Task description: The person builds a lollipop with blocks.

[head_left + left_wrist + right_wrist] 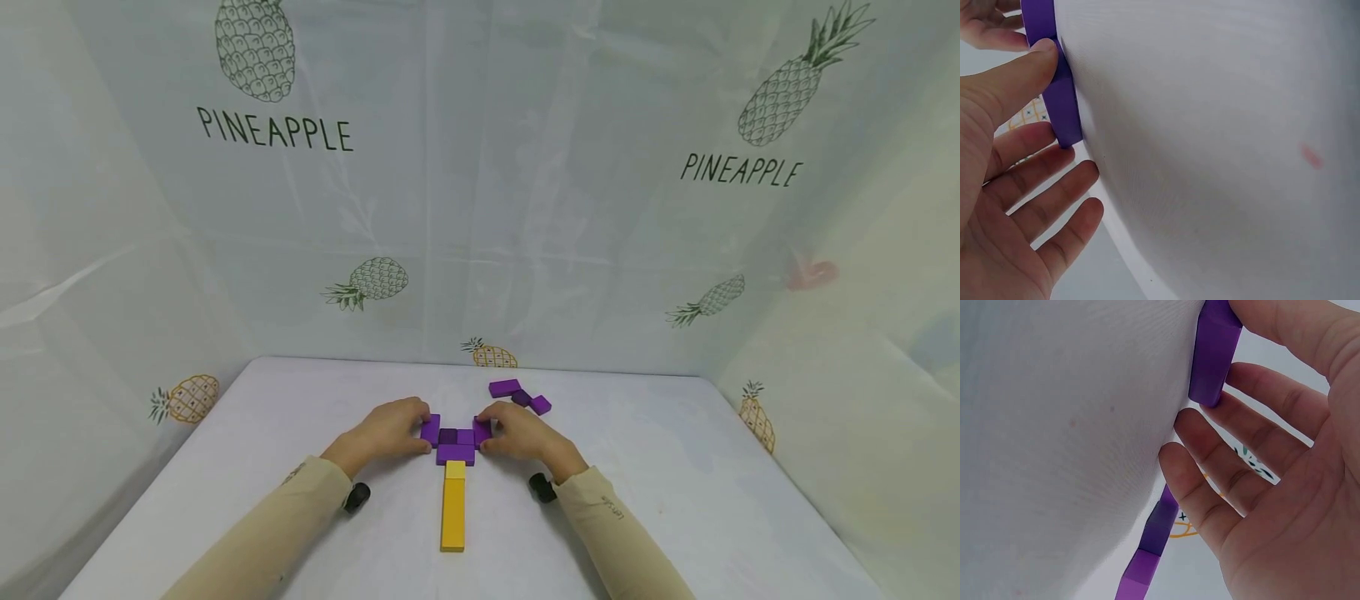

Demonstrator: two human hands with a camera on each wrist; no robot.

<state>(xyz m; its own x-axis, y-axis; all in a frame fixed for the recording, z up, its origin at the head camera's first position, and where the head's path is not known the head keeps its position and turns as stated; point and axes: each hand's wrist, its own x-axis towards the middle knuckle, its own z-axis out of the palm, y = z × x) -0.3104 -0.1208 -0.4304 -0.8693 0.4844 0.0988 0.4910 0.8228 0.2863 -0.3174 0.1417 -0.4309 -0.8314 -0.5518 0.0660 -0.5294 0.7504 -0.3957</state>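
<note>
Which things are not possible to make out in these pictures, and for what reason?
Head view: purple block, pinched and partly covered by the right hand.
Head view: lettering on the left cuff, too small to read.
Left wrist view: reddish mark, blurred.
Right wrist view: lowest purple block, cut off by the bottom edge.

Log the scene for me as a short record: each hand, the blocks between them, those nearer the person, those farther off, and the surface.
Left hand: pinches the left purple block
Right hand: pinches the right purple block
Between hands: small dark purple block beside small lighter purple block
Nearer person: wide purple block, then yellow strip, paler at its far end
Farther off: three purple blocks in a slanting row beyond the right hand
Surface: white tabletop
</note>
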